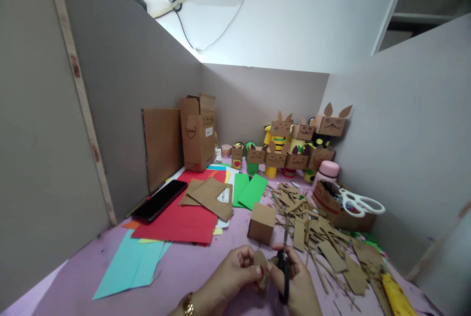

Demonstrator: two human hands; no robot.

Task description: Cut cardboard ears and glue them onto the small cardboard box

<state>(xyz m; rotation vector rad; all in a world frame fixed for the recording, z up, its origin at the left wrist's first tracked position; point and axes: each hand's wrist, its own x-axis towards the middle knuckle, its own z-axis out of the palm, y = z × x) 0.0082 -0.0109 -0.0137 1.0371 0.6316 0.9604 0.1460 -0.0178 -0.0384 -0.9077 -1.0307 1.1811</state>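
Note:
Low in the middle of the head view, my left hand pinches a small piece of brown cardboard, with a gold bracelet on the wrist. Just to its right, my right hand is closed around black-handled scissors, whose blades point away from me. The thumb and fingertips of my right hand are also at the cardboard piece. Beyond both hands stands a small cardboard cube on the pink table.
Cardboard scraps cover the right side, beside a box holding white scissors. A phone lies left on coloured paper. Cardboard animal figures, a pink bottle and a tall carton stand behind.

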